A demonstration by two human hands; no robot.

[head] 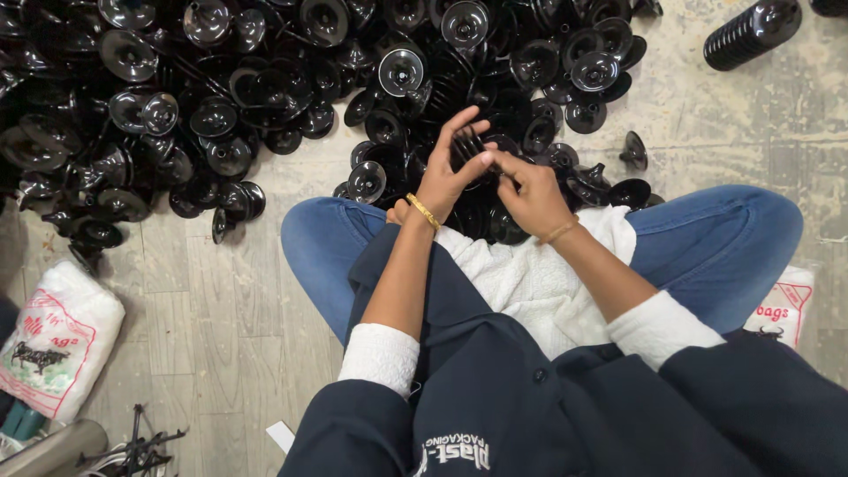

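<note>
Up close, both hands' fingers clamp one stack of discs [470, 146] — glossy, black, nested — left hand [444, 177], right hand [530, 196].

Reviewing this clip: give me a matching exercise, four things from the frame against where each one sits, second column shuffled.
Things:
1. stacked black discs
2. printed white bag
3. gold bangle
4. white cloth

Places:
A. on the left hand's wrist
B. across the lap, between the blue-jeaned knees
C. on the floor at top right, apart from the big pile
D. on the floor at lower left

Pairs: 1-C, 2-D, 3-A, 4-B
</note>
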